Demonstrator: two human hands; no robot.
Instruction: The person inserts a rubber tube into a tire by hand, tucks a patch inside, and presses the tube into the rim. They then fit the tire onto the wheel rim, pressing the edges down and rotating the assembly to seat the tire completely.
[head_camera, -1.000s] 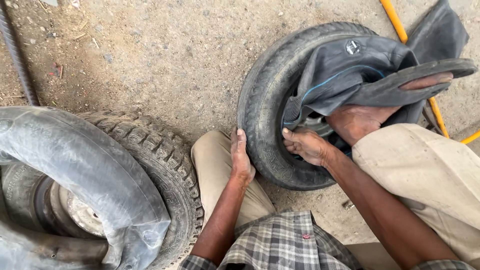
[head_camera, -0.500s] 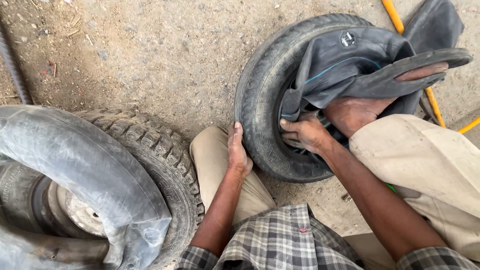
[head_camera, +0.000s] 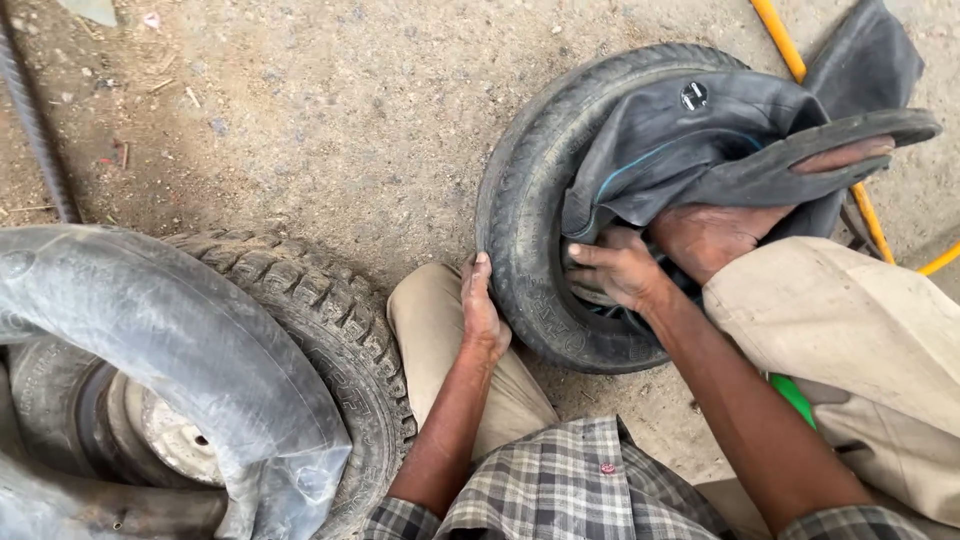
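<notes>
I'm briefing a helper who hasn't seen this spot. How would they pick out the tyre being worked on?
Start from the big knobby tyre at lower left and look right. The smaller tyre lies there, between both hands, left hand on its outer wall. Only it has a limp black tube spilling out.

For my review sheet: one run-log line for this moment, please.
left hand: braces small tyre outer sidewall | right hand: inside tyre opening, at inner tube | bare foot: on tyre

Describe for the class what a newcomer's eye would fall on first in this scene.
First, the small tyre lying at upper right with a black inner tube bulging out of it; the right hand reaches into its opening and the left hand presses its outer wall. Next, at lower left, a bigger treaded tyre with another tube draped across it.
</notes>
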